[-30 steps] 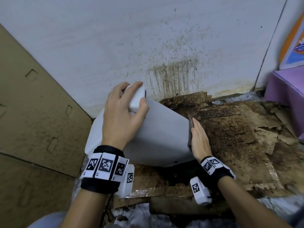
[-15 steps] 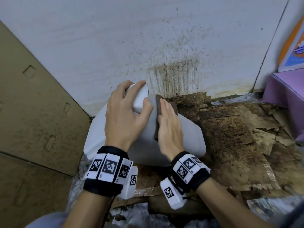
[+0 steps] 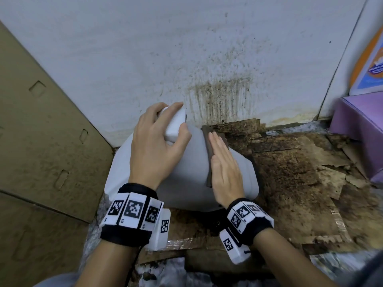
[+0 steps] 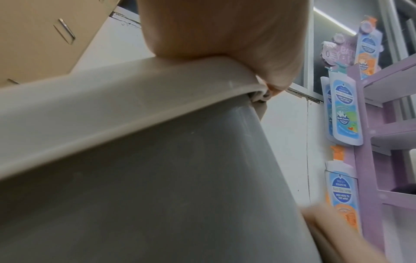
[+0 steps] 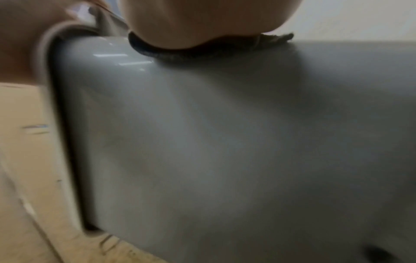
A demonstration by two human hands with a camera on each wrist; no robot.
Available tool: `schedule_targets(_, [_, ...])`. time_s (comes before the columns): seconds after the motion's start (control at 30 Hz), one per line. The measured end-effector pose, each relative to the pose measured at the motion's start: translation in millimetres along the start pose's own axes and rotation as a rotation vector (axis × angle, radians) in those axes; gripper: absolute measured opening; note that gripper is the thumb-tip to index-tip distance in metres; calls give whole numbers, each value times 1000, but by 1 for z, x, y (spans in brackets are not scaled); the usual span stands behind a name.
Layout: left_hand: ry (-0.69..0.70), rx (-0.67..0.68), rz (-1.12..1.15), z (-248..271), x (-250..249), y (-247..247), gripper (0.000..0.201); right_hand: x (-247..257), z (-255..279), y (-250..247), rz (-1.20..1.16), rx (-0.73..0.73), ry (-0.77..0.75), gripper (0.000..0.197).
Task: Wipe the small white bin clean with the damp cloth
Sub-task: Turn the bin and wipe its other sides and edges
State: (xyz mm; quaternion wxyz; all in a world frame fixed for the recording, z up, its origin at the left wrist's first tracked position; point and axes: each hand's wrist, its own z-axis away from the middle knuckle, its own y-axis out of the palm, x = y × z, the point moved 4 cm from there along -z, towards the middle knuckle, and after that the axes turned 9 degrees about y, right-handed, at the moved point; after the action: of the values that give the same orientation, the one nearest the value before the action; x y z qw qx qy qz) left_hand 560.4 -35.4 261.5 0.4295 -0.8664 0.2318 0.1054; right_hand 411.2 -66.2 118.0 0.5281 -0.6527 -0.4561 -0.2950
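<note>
1. Small white plastic bin [image 3: 192, 162] lies tipped on its side, centre of head view, on dirty brown cardboard sheets [image 3: 290, 172] covering the floor; its rim end points to upper left, base end to lower right.
2. Left hand [image 3: 153, 146], centre-left of frame: grip curled round the bin's white rim/lid edge [image 3: 174, 125], fingers over the top, thumb at the side. Left wrist view shows the palm [image 4: 225, 32] sitting on the pale rim [image 4: 112, 99] w/ grey bin wall below.
3. Right hand [image 3: 223, 170], just right of centre: fingers straight & together, pressed flat on a dark brown-grey cloth [image 3: 207, 141] against the bin's upper side. Cloth peeks out along the left edge of the hand & past the fingertips.
4. Right wrist view: palm [image 5: 202, 21] on the dark cloth [image 5: 171, 55], cloth on the glossy grey-white bin wall [image 5: 225, 142]; pic blurred.
5. White wall [image 3: 165, 48] behind, w/ brown streaky stain [image 3: 219, 98] above the bin, upper centre.
6. Tan cardboard panel [image 3: 37, 121] at left edge; purple cardboard display stand [image 3: 360, 123] at right edge.
</note>
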Motion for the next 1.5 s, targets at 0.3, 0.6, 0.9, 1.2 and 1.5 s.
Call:
schedule_targets(0.3, [6,17,-11,-1,-3,4,47,-78,11,-19,58,-25,311,60])
schedule_targets(0.6, [5,-5,-49,0,-4,3,47,-32,4,-5,-30,-39,446,67])
schedule_targets(0.9, [16,1,-47,0,-7,5,48,67,1,20,-151,-26,116,63])
schedule_targets(1.2, [22,17,-27,-1,-4,5,48,41,3,6,-15,-16,-52,52])
schedule_targets(1.5, [7,11,-15,0,-1,1,47,-52,24,-6,28,-133,152,56])
